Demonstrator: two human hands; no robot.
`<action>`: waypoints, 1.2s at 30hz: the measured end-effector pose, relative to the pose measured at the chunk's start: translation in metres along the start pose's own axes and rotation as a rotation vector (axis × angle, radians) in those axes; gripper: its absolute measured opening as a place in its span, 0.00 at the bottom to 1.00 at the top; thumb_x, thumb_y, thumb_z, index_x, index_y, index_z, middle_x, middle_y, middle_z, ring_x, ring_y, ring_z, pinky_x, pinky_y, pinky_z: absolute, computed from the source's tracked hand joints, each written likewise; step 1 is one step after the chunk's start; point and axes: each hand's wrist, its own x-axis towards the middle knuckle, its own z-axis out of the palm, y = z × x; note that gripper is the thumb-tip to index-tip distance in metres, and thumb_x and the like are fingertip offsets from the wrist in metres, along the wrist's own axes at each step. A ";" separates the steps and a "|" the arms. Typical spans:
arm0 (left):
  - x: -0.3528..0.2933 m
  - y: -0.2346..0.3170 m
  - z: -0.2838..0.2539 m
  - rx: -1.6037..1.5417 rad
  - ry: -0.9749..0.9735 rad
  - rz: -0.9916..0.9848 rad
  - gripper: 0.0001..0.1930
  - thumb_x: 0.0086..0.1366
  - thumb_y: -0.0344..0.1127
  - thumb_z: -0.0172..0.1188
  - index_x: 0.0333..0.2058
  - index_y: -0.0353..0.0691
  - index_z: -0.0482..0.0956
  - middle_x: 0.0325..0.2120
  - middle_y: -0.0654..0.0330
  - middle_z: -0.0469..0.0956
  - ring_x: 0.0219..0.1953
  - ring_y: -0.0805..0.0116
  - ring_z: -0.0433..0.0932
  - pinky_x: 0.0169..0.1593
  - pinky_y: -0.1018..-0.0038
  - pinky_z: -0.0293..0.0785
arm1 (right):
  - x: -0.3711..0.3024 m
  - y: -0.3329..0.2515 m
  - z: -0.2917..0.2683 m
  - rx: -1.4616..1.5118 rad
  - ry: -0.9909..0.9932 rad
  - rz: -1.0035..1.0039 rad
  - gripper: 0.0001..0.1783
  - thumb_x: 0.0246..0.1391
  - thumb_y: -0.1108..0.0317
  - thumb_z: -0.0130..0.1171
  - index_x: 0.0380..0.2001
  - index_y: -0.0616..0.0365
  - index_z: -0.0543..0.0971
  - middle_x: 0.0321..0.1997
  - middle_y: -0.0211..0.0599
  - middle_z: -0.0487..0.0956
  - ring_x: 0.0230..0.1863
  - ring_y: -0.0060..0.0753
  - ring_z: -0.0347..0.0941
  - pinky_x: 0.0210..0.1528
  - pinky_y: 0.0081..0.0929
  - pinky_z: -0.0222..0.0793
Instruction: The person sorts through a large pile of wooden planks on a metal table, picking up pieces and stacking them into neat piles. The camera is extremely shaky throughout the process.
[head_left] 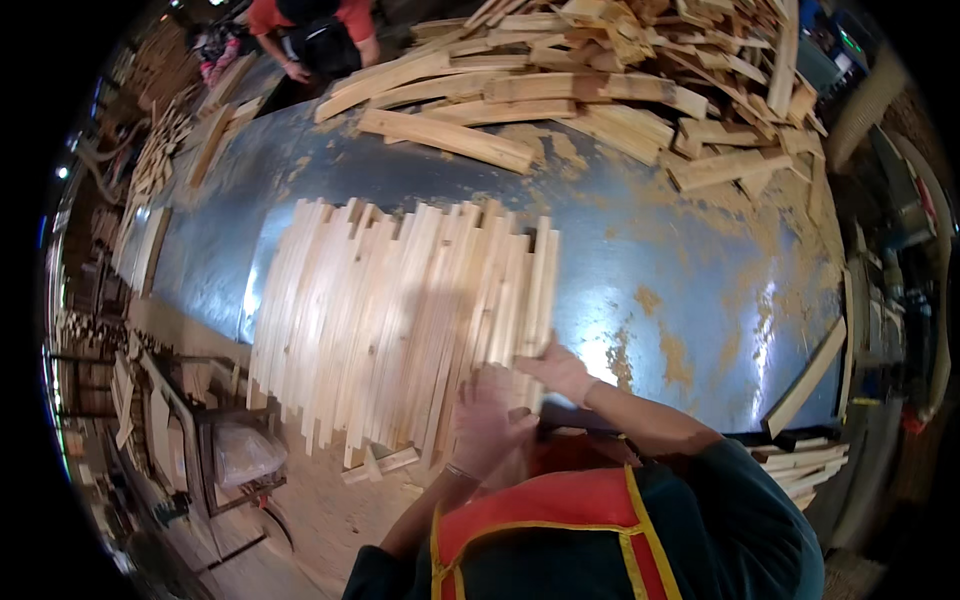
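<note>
A wide row of pale wooden strips (pixel 390 300) lies side by side on a metal-topped table, with uneven far ends and near ends reaching past the front edge. My left hand (pixel 488 415) is at the near ends of the right-hand strips, slightly blurred, its fingers stretched over the wood and its thumb apart. Just to the right, my right hand (pixel 562 373) has its fingers bent round the near part of the outermost wooden strip (pixel 542 290). Its fingertips rest on the wood.
A heap of rough offcuts (pixel 620 95) covers the table's far side. Sawdust patches mark the metal table (pixel 590 260). A person (pixel 318 35) stands at the far left. A metal-framed stand (pixel 205 440) is at the near left, and a loose board (pixel 806 378) lies at the right edge.
</note>
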 end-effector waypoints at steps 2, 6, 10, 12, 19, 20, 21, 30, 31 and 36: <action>0.001 -0.003 0.016 0.180 -0.024 0.010 0.55 0.59 0.71 0.65 0.73 0.33 0.63 0.74 0.41 0.61 0.76 0.39 0.57 0.79 0.45 0.46 | 0.003 -0.014 0.020 -0.114 0.010 -0.040 0.61 0.55 0.35 0.70 0.71 0.75 0.56 0.57 0.64 0.82 0.59 0.55 0.81 0.61 0.40 0.77; 0.008 0.001 0.036 0.256 -0.023 -0.029 0.51 0.61 0.64 0.65 0.73 0.33 0.63 0.72 0.43 0.63 0.76 0.37 0.56 0.78 0.41 0.47 | 0.000 0.028 -0.015 -0.054 0.086 -0.256 0.41 0.57 0.41 0.66 0.64 0.58 0.72 0.55 0.54 0.84 0.60 0.57 0.81 0.63 0.38 0.75; 0.015 0.009 0.042 0.420 -0.009 -0.063 0.47 0.61 0.56 0.64 0.73 0.34 0.62 0.72 0.40 0.61 0.77 0.33 0.54 0.76 0.41 0.52 | -0.039 0.090 -0.175 0.044 0.595 -0.078 0.24 0.60 0.51 0.62 0.54 0.54 0.80 0.49 0.53 0.85 0.53 0.54 0.82 0.58 0.42 0.77; 0.019 0.021 0.036 0.456 -0.105 -0.163 0.46 0.62 0.56 0.63 0.73 0.36 0.62 0.73 0.39 0.61 0.77 0.33 0.54 0.76 0.42 0.52 | -0.078 0.146 -0.268 -0.108 0.961 0.213 0.19 0.62 0.55 0.59 0.47 0.55 0.86 0.51 0.53 0.86 0.52 0.53 0.83 0.55 0.45 0.78; 0.098 0.087 -0.012 0.524 -0.193 0.075 0.41 0.64 0.48 0.62 0.73 0.40 0.64 0.67 0.46 0.69 0.68 0.44 0.69 0.69 0.50 0.67 | -0.223 0.371 -0.374 0.182 1.364 1.175 0.43 0.45 0.48 0.72 0.64 0.55 0.74 0.60 0.56 0.79 0.62 0.57 0.78 0.64 0.49 0.74; 0.112 0.100 -0.010 0.544 -0.135 0.193 0.37 0.69 0.47 0.58 0.73 0.40 0.64 0.66 0.47 0.72 0.66 0.47 0.72 0.67 0.52 0.70 | -0.219 0.376 -0.374 0.165 1.392 1.138 0.41 0.45 0.48 0.72 0.61 0.56 0.76 0.60 0.55 0.78 0.62 0.58 0.78 0.65 0.52 0.73; 0.125 0.112 -0.002 0.553 -0.074 0.301 0.33 0.73 0.46 0.55 0.73 0.41 0.65 0.64 0.48 0.74 0.64 0.49 0.75 0.65 0.54 0.73 | -0.212 0.355 -0.369 0.240 1.421 0.976 0.43 0.45 0.47 0.72 0.63 0.57 0.75 0.62 0.56 0.78 0.63 0.59 0.77 0.67 0.51 0.72; 0.281 0.303 0.114 0.193 -0.242 0.646 0.52 0.52 0.55 0.76 0.70 0.34 0.66 0.68 0.38 0.67 0.72 0.35 0.61 0.73 0.42 0.59 | -0.232 0.418 -0.500 0.017 1.482 0.675 0.51 0.51 0.45 0.71 0.73 0.60 0.66 0.72 0.57 0.70 0.72 0.61 0.67 0.72 0.52 0.66; 0.286 0.322 0.126 0.216 -0.228 0.685 0.54 0.51 0.57 0.76 0.71 0.34 0.65 0.68 0.38 0.66 0.72 0.35 0.61 0.74 0.42 0.59 | -0.241 0.462 -0.533 -0.203 1.548 0.687 0.50 0.52 0.48 0.69 0.73 0.60 0.65 0.72 0.56 0.70 0.71 0.62 0.66 0.72 0.53 0.66; 0.288 0.395 0.158 0.246 -0.404 0.697 0.60 0.48 0.63 0.76 0.73 0.36 0.60 0.71 0.41 0.59 0.71 0.28 0.58 0.73 0.36 0.56 | -0.273 0.525 -0.636 -0.234 1.064 1.277 0.44 0.55 0.62 0.63 0.75 0.47 0.63 0.81 0.45 0.59 0.81 0.53 0.54 0.75 0.53 0.62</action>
